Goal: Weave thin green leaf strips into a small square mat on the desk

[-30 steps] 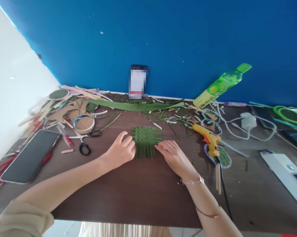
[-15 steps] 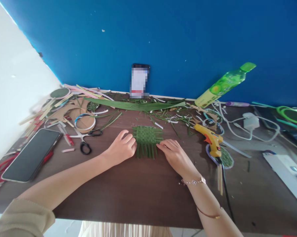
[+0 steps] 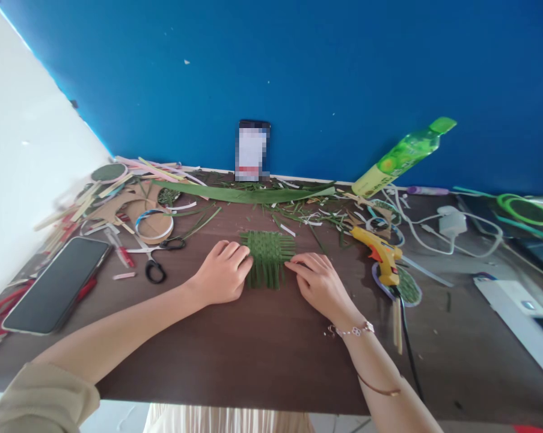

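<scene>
A small woven mat of green leaf strips (image 3: pixel 267 249) lies flat on the dark table, with loose strip ends sticking out at its sides and its near edge. My left hand (image 3: pixel 223 272) is closed at the mat's left edge, its fingers curled over the strip ends there; the thumb is mostly hidden. At the lower right edge, my right hand (image 3: pixel 319 279) pinches a strip end between thumb and forefinger, the other fingers bent.
Black-handled scissors (image 3: pixel 156 270) and a large phone (image 3: pixel 57 285) lie to the left. On the right are a yellow glue gun (image 3: pixel 382 255) and a leaning green bottle (image 3: pixel 401 157). A long leaf (image 3: pixel 248 193), scraps and a propped phone (image 3: pixel 252 150) line the blue wall.
My left hand has curled its fingers closer over the mat's left edge. The right hand keeps its place at the right edge, its fingers slightly shifted. The whole view has swung slightly.
</scene>
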Demonstrator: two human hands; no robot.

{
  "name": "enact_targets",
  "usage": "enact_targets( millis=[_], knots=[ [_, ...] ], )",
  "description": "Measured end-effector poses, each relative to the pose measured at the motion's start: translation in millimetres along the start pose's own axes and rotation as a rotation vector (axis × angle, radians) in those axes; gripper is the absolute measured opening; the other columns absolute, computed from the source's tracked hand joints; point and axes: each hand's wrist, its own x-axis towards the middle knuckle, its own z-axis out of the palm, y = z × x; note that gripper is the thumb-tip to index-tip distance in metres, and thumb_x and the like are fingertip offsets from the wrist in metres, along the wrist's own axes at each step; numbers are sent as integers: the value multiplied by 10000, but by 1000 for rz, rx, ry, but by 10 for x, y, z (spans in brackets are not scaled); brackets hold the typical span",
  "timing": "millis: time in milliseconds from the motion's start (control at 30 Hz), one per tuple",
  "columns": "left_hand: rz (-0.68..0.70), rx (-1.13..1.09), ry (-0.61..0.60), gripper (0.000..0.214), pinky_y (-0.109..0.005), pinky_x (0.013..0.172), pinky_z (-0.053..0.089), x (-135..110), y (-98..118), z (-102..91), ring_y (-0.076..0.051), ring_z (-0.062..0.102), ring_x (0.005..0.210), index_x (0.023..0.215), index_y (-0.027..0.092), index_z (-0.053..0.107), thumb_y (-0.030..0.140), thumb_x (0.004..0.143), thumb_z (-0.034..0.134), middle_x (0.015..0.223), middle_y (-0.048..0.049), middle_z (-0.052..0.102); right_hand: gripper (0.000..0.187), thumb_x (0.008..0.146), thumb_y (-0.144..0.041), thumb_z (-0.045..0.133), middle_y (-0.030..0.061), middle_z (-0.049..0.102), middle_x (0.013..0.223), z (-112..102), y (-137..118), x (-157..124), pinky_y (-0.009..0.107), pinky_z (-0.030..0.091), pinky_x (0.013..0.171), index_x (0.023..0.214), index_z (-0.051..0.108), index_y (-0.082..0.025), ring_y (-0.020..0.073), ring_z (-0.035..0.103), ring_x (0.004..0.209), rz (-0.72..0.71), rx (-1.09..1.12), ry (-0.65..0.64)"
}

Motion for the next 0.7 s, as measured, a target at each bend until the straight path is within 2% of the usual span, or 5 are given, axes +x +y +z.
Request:
enact_targets(
  millis=[100,300,400,533,700],
  knots=[
    [1,-31,10,345,-383,766,372,-27,42,24,-248,487,914,1090,146,626,191,766,518,1020,-115,574,311,839,-34,416,71,644,907,-12,13,-7,348,432,760,947,675,-167,191,569,856,0,-2,16],
    [-223,-82,11,194,-387,704,355,-15,-47,43,-252,462,846,936,154,589,222,784,489,930,-102,554,323,817,-20,420,51,644,867,-65,63,-36,338,407,707,853,688,-197,173,566,782,101,-13,128],
    [-324,-95,-49,214,-404,721,352,-5,-81,79,-275,441,881,972,144,532,290,835,459,991,-128,525,343,815,-20,409,54,638,869,-64,71,-42,337,409,705,860,694,-206,175,565,789,93,9,111],
    [-347,-84,-108,215,-409,736,342,-18,-72,133,-277,438,902,989,150,503,315,871,432,1026,-132,509,352,821,-23,404,62,628,881,-31,59,-38,334,416,710,894,699,-200,178,561,807,46,32,69],
    [-346,-38,-76,212,-406,745,341,-20,-72,149,-272,442,902,1007,142,492,296,875,431,1032,-137,514,338,825,-24,411,69,622,880,-4,50,-33,336,426,711,901,701,-179,176,555,784,32,30,22]
  ],
)
